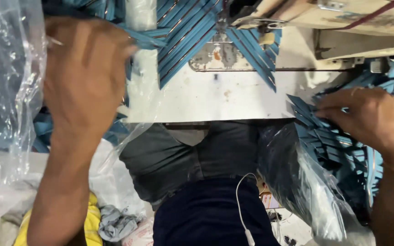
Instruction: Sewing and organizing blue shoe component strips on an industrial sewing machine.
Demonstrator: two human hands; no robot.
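Raised nearest, the left hand (85,75) is blurred (finger state unclear); blue strips (329,136) are pinched under right hand (370,116) fingers (331,107).

A single head-worn camera looks steeply down from close above the person's lap, facing a white sewing table (215,98) at the far side. Both forearms enter from the near edge, left and right.
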